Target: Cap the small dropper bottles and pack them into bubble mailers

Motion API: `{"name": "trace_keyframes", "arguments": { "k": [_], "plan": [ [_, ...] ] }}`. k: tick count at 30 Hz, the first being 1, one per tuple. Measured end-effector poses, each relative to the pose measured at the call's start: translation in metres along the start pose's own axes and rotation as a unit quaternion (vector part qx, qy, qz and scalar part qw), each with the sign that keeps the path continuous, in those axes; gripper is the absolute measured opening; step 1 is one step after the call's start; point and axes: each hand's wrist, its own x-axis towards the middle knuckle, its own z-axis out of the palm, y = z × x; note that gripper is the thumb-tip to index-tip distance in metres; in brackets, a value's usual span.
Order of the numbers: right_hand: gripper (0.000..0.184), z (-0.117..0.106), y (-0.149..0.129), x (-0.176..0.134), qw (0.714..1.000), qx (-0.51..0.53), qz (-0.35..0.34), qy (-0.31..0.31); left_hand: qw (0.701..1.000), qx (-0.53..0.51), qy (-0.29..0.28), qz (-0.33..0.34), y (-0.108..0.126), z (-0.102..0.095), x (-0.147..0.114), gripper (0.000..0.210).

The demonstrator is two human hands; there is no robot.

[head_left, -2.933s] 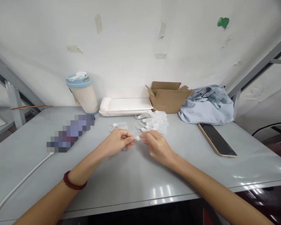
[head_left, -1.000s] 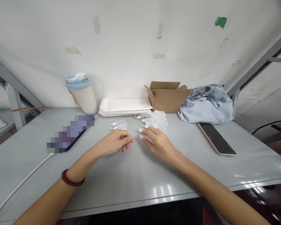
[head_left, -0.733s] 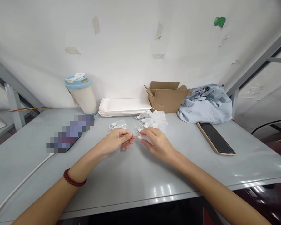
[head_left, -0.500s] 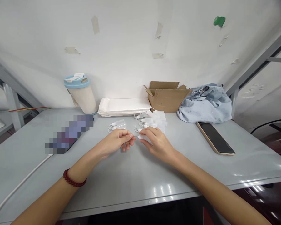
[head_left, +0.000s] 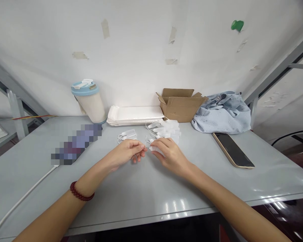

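Meanwhile, open cardboard box (head_left: 181, 107) stands behind white tags (head_left: 166, 129); contents unseen.

Left hand (head_left: 127, 154) and right hand (head_left: 168, 155) pinching a small white tag (head_left: 151, 148), grey table (head_left: 141, 188)

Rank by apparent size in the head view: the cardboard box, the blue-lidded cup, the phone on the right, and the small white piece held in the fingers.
1. cardboard box
2. blue-lidded cup and phone: look alike, unranked
3. small white piece, clearly smallest
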Motion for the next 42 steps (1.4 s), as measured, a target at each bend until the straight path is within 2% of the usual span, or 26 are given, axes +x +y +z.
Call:
{"name": "trace_keyframes", "arguments": {
  "k": [15,23,35,42],
  "plan": [
    [0.011,0.002,0.0,-0.001,0.998,0.002,-0.039,0.043,0.998,0.039,0.041,0.03,-0.003,0.005,0.002,0.031],
    [0.012,0.003,-0.003,-0.003,0.999,0.027,-0.019,0.033,0.996,0.04,0.061,0.045,-0.004,0.013,0.004,0.032],
    [0.014,0.004,-0.002,-0.003,0.998,0.049,0.018,0.042,0.994,0.045,0.084,0.05,-0.001,0.013,0.002,0.032],
    [0.013,0.005,-0.001,-0.005,0.999,0.005,-0.019,0.043,0.99,0.086,0.096,0.061,-0.005,0.019,0.003,0.032]
  ]
}}
